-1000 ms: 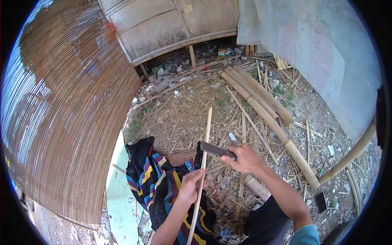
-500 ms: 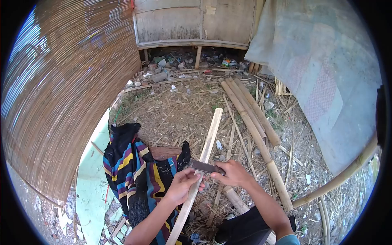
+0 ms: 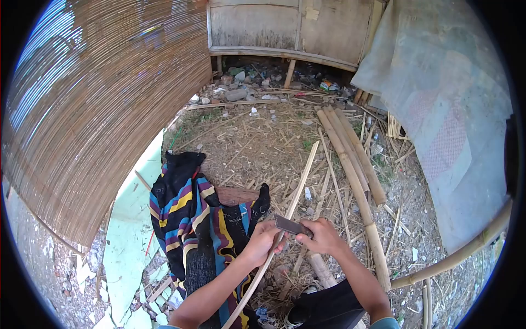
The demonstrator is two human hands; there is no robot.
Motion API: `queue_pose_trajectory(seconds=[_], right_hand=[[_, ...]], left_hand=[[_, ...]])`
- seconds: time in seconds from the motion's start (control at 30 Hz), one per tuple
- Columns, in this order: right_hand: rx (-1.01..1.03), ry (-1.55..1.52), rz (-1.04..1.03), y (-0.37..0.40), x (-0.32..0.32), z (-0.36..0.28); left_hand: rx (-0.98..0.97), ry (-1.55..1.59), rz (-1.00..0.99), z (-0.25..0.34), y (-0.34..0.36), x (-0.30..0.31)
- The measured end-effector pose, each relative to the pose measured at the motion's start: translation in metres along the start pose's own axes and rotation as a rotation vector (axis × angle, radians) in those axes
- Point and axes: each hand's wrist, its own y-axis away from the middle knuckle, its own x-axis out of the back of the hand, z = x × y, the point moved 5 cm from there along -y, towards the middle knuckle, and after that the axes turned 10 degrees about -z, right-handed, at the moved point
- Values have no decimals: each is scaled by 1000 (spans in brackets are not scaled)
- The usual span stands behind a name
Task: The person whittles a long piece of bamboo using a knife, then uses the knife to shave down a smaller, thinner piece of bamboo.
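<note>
My left hand [image 3: 264, 244] is closed around a long split bamboo strip [image 3: 301, 189], which slants from the bottom of the view up to the right with its narrow edge turned toward me. In my right hand [image 3: 323, 237] is the dark handle of a broad-bladed knife [image 3: 292, 225]. The blade lies across the strip, just above my left fingers. A striped cloth [image 3: 186, 219] in black, yellow, purple and blue lies to the left of my forearm, partly over a reddish-brown wood block [image 3: 236, 196].
Several bamboo poles [image 3: 350, 159] lie on the ground to the right. A woven blind [image 3: 109, 109] hangs at the left, a translucent sheet [image 3: 433, 109] at the right. Rubble [image 3: 236, 94] lies beneath the back panel [image 3: 252, 27]. A pale green sheet [image 3: 129, 241] lies at left.
The bamboo strip has turned from its broad face to its narrow edge. The knife's tilt is steeper, still across the strip. The whole scene has shifted rightward in view.
</note>
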Motion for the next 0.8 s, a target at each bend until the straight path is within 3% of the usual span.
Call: queue_pose_trajectory(seconds=[0.2, 0.27, 0.6, 0.8], right_hand=[[-24, -68, 12, 2, -4, -2], [-2, -33, 48, 1, -3, -3], [73, -106, 37, 3, -1, -12], [-9, -11, 63, 4, 0, -13]], left_hand=[[-12, -53, -81, 3, 4, -5], [-26, -138, 15, 3, 4, -4], [13, -144, 6, -1, 9, -4], [-12, -123, -30, 0, 8, -5]])
